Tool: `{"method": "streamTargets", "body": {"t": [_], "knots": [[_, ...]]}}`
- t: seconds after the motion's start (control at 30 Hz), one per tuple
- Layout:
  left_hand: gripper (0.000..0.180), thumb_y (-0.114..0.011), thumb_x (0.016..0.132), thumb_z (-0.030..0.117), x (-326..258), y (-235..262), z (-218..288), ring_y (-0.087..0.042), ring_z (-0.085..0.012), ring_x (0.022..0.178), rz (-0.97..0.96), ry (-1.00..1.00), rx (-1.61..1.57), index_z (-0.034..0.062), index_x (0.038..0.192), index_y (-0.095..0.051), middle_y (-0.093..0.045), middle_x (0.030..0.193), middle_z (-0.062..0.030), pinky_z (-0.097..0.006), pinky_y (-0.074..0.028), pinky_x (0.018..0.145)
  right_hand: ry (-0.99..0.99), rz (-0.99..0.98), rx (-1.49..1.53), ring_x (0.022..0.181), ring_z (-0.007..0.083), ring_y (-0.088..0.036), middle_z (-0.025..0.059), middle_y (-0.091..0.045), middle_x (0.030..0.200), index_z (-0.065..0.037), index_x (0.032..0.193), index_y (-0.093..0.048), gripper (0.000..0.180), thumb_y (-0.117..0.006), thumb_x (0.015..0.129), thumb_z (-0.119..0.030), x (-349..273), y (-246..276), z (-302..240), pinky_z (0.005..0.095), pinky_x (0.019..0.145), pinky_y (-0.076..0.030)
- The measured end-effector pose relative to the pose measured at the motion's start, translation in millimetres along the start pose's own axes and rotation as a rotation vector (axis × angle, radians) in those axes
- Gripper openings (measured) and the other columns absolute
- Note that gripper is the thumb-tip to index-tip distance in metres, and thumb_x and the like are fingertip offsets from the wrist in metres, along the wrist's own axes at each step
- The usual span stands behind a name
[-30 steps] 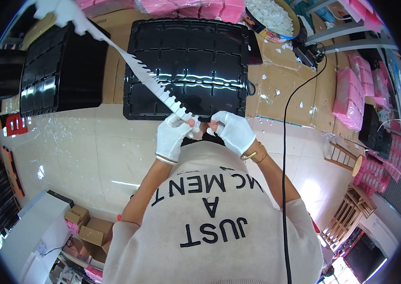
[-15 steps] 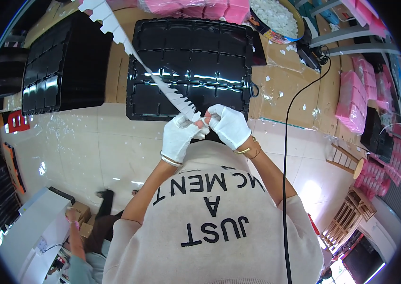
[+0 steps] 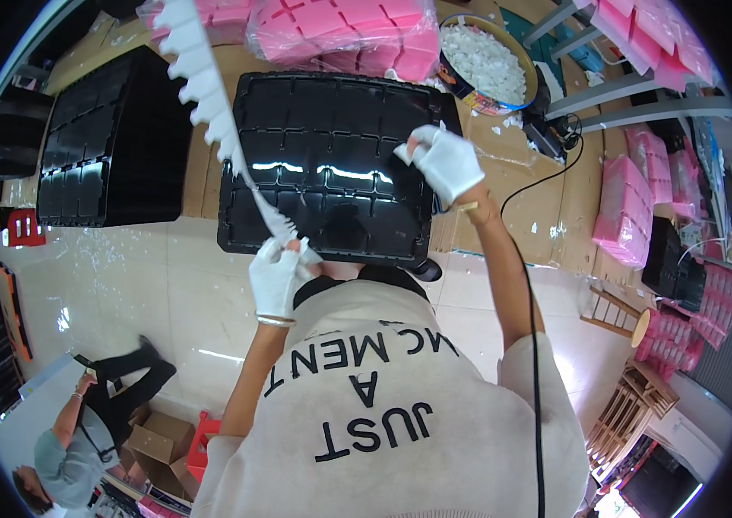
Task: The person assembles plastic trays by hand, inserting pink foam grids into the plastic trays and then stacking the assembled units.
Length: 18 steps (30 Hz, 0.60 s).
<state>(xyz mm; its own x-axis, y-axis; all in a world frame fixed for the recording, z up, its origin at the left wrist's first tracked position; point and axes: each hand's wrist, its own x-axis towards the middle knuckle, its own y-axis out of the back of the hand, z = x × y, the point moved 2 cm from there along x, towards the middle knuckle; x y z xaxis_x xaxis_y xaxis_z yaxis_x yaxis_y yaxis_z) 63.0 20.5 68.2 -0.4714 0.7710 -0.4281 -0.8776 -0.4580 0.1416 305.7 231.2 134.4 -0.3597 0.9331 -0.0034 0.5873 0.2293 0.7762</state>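
So the two gloved hands were bunched together on the near end of the foam strip a second ago, and now they've been split apart. The left hand [image 3: 277, 278], just below the middle of the frame, is closed in a pinch around the near end of the white foam strip [image 3: 210, 104], which is stretched from there up toward the upper left of the frame, its toothed edge showing. The right hand [image 3: 445, 161] has been carried up and to the right, over the far right part of the black tray [image 3: 331, 164], and a small white foam piece [image 3: 404, 153] is nipped between its fingertips. Looks like a bit has just been torn off the strip. A round tub of white foam bits [image 3: 487, 65] is sat just above that hand, at the top of the frame, with pink foam blocks [image 3: 340, 34] stacked beside it.
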Motion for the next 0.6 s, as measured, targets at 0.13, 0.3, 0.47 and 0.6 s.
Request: {"method": "streamTargets", "body": {"t": [0.13,0.3,0.47,0.6], "knots": [[0.02,-0.068,0.089,0.01,-4.7,22.0,-19.3,-0.045,-0.0049,0.061,0.1,0.013,-0.016,0.0009,0.075,-0.057,-0.054,0.066,0.0023,-0.024,-0.034,0.052,0.13,-0.064,-0.203,0.081,0.0368,-0.066,0.0182,-0.068,0.085,-0.007,0.091,-0.068,0.02,-0.063,0.087,-0.026,61.4,-5.9,52.7,0.0454,0.074,-0.051],[0.02,-0.07,0.086,0.002,-14.9,26.6,-23.9,-0.046,-0.0059,0.056,0.234,0.126,-0.013,0.0042,0.074,-0.055,-0.054,0.065,0.0014,-0.024,-0.035,0.051,0.138,-0.149,-0.397,0.083,0.0369,-0.067,0.0192,-0.069,0.088,-0.006,0.092,-0.07,0.023,-0.065,0.087,-0.028,102.2,-13.3,67.2,0.0457,0.075,-0.052],[0.02,-0.071,0.086,0.004,-13.5,23.0,-27.2,-0.048,-0.0062,0.055,0.299,0.14,-0.071,0.0041,0.074,-0.055,-0.056,0.065,0.0005,-0.023,-0.035,0.049,0.19,-0.129,-0.567,0.083,0.0355,-0.069,0.0204,-0.069,0.088,-0.004,0.089,-0.07,0.024,-0.067,0.083,-0.027,118.6,-29.0,79.5,0.045,0.074,-0.054],[0.015,-0.071,0.086,0.005,-8.4,15.2,-13.7,-0.049,-0.0064,0.054,0.337,0.134,-0.152,0.0029,0.079,-0.059,-0.059,0.068,-0.001,-0.023,-0.035,0.048,0.226,-0.1,-0.559,0.078,0.037,-0.067,0.02,-0.067,0.081,-0.005,0.085,-0.068,0.019,-0.067,0.082,-0.023,119.2,-27.5,83.2,0.0474,0.069,-0.052]]}}
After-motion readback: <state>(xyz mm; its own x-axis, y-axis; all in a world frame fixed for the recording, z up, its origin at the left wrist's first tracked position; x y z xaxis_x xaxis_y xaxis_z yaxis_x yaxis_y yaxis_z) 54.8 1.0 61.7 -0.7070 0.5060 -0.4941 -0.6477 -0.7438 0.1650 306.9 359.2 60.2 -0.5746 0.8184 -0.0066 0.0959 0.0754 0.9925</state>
